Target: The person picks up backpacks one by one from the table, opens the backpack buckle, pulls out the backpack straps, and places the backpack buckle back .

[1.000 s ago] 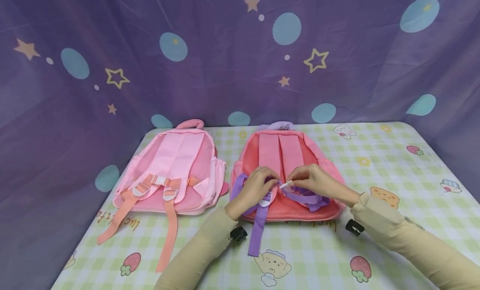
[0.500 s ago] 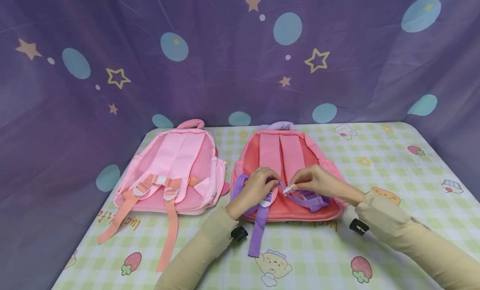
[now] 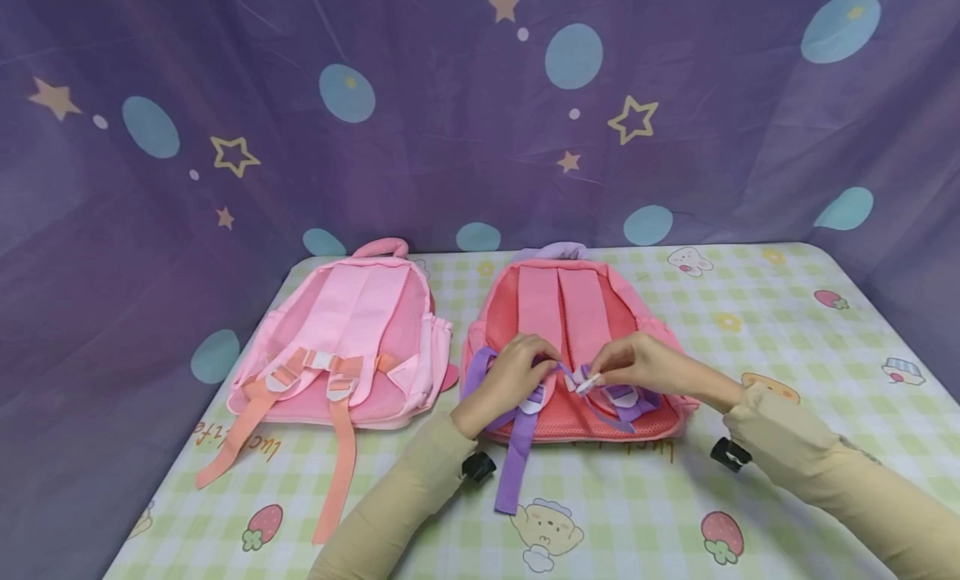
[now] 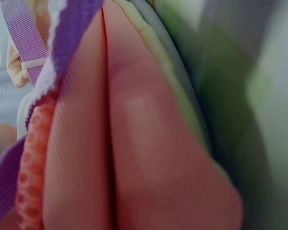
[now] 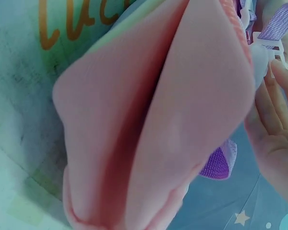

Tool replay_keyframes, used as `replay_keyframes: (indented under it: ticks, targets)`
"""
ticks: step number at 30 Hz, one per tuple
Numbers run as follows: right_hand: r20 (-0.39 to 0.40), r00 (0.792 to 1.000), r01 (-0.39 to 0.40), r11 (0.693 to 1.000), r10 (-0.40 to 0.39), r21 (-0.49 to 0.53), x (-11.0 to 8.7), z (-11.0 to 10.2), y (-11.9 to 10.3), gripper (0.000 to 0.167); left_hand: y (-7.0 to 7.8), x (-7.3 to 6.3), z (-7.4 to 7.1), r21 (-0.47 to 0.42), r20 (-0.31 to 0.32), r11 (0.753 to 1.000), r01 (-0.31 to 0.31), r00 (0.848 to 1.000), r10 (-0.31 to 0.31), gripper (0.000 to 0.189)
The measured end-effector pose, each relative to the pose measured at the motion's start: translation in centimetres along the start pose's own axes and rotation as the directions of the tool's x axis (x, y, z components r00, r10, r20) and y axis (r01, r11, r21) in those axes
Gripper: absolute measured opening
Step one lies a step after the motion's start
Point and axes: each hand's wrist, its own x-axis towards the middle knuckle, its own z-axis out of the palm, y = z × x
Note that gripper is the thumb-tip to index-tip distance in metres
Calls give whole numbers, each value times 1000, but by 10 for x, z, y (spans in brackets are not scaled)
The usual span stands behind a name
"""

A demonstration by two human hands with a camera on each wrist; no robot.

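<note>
A red-pink backpack [image 3: 540,297] lies with its shoulder straps upward, purple webbing at its lower part. Over the lower left shoulder strap, my left hand [image 3: 513,372] pinches purple webbing [image 3: 565,369]; its fingertips are partly hidden. My right hand [image 3: 637,365] holds a white plastic buckle [image 3: 588,385] between thumb and fingers, just right of the left hand. In the right wrist view the right hand [image 5: 278,139] is at the white slotted buckle [image 5: 269,44] with purple webbing through it. A loose purple strap end [image 3: 513,472] hangs toward the front.
To the left lies a lighter pink backpack [image 3: 360,305] with orange straps [image 3: 341,472] and a white buckle joining them across the middle. Both bags rest on a green checked tablecloth [image 3: 637,522]. A purple patterned curtain [image 3: 450,147] stands behind.
My right hand has shifted slightly right and down with the white buckle, and purple webbing shows between the hands. The left hand stays in place.
</note>
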Motion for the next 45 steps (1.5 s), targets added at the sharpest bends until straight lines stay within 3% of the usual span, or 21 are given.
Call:
replay_keyframes:
  ticks: [5, 12, 16, 23, 33, 45]
  targets:
    - [6, 999, -33, 999, 32, 26, -1, -1, 1, 9, 1, 0, 0, 13, 16, 1000, -11, 1000, 11, 10]
    - [-6, 999, -34, 998, 34, 54, -3, -1, 0, 12, 5, -1, -1, 5, 91, 989, -151, 985, 150, 13]
    - [-15, 999, -36, 998, 36, 48, -2, 0, 1, 12, 7, -3, -1, -8, 137, 985, -172, 976, 172, 15]
    - [-20, 999, -31, 998, 32, 51, -3, 0, 1, 12, 11, -5, -1, -35, 165, 988, -153, 974, 157, 13]
    - [-15, 1000, -7, 998, 7, 57, -2, 1, 1, 12, 9, -4, -1, -64, 144, 986, -153, 976, 161, 11]
    - [-24, 999, -23, 999, 24, 32, -4, 2, 0, 11, 3, -3, -1, -104, 47, 992, -76, 996, 81, 12]
